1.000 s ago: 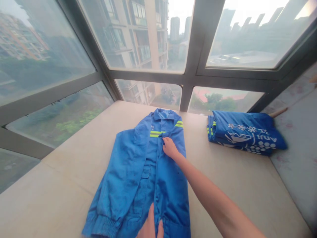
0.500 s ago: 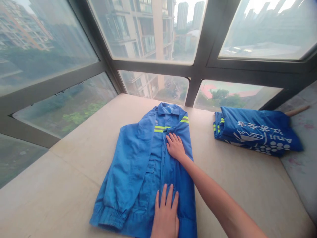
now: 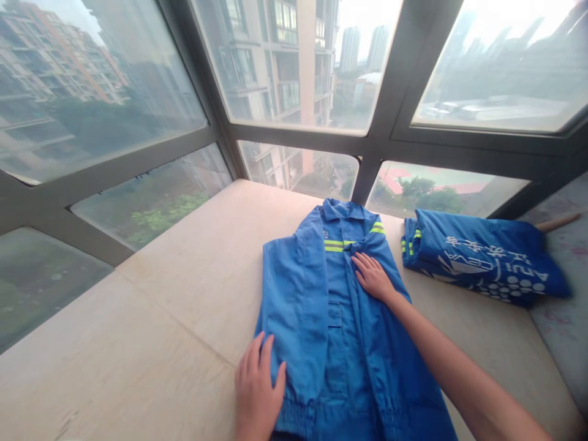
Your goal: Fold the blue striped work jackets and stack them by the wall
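A blue work jacket point(image 3: 340, 343) with yellow reflective stripes lies front up on the pale ledge, its collar toward the windows. Both sleeves are folded in over the front, cuffs toward me. My right hand point(image 3: 373, 277) rests with fingers extended on the folded sleeve at the jacket's right side, just below the chest stripe. At the lower left edge of the jacket is my left hand point(image 3: 260, 383), fingers apart, beside the left sleeve; whether it presses on the cloth I cannot tell. The jacket's bottom hem runs out of view.
A folded blue garment point(image 3: 482, 254) with white lettering and yellow stripes lies at the right by the wall. A wooden stick end point(image 3: 558, 223) shows behind it. Grey-framed windows point(image 3: 294, 138) border the ledge point(image 3: 174, 288) at the back and left.
My left hand has moved from the jacket's lower front to its left edge. My right hand stays on the sleeve. The view has turned left, so the jacket appears farther right.
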A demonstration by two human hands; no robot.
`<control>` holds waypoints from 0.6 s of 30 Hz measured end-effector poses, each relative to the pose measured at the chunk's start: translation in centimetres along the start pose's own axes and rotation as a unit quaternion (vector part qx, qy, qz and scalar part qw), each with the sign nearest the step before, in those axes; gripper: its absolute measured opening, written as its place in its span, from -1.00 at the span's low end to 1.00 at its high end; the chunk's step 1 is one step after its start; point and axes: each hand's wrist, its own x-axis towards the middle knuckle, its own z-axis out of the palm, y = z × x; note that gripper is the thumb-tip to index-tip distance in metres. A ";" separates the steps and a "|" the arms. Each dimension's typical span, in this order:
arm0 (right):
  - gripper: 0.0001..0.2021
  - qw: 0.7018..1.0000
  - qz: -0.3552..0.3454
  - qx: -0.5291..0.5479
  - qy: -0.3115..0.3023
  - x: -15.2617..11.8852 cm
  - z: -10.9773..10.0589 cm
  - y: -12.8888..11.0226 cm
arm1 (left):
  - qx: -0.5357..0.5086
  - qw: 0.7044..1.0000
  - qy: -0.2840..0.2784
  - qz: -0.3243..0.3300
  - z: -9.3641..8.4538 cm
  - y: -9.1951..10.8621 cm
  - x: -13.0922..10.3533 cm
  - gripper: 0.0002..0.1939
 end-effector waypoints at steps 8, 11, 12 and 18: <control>-0.63 0.995 0.087 -0.029 0.038 4.6 -2.8 -4.7 | -0.080 0.959 -0.166 -0.217 0.4 -2.0 -1.5 -0.30; -0.60 0.999 0.025 -0.018 0.039 8.3 -3.2 -10.4 | -0.101 0.950 -0.179 -0.236 0.6 -1.3 -2.2 -0.34; -0.59 1.000 -0.004 -0.006 0.023 9.6 -3.1 -12.2 | -0.109 0.946 -0.190 -0.240 0.6 -1.4 -2.4 -0.34; -0.58 0.996 -0.058 0.031 -0.058 18.4 -1.4 -16.7 | -0.119 0.965 -0.131 -0.192 0.5 -3.1 1.2 -0.48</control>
